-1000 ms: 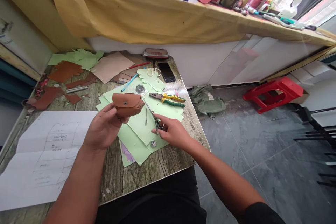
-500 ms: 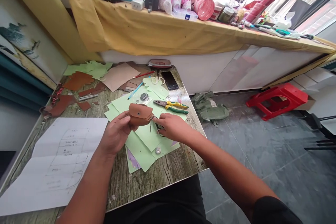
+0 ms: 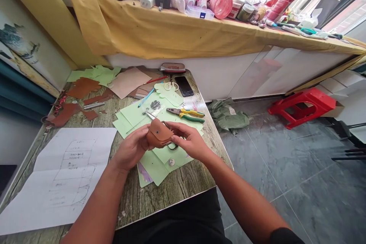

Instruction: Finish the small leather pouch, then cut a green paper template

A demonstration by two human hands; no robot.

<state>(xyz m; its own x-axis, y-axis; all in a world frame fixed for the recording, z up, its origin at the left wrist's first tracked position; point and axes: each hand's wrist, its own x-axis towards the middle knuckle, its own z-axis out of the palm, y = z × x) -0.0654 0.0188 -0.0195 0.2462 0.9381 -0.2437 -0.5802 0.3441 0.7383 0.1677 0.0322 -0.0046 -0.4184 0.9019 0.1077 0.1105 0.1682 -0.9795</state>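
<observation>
A small brown leather pouch (image 3: pixel 160 132) with a curved flap and a dark snap is held above the green paper sheets (image 3: pixel 156 175). My left hand (image 3: pixel 134 143) is closed on its left side, thumb in front. At its right edge, my right hand (image 3: pixel 188 139) grips it between thumb and fingers. The pouch is tilted, its right side lower. Behind it lie scissors (image 3: pixel 150 114), partly hidden by the pouch, with a dark handle loop showing below. Pliers (image 3: pixel 185 114) with yellow and green handles lie just beyond my right hand. A round metal piece (image 3: pixel 171 162) rests on the paper below.
A sheet with a drawn pattern (image 3: pixel 71 171) covers the table's left side. Leather scraps (image 3: pixel 85 89), a phone (image 3: pixel 184 86), a red pencil (image 3: pixel 156 79) and a small bag of dark snaps (image 3: pixel 155 105) lie farther back. A red stool (image 3: pixel 303 106) stands on the floor at right.
My right hand has moved from the pouch's lower right corner to grasp its right side. The pouch has turned and tilted, coming slightly right and down, and the scissors' blades now show behind it.
</observation>
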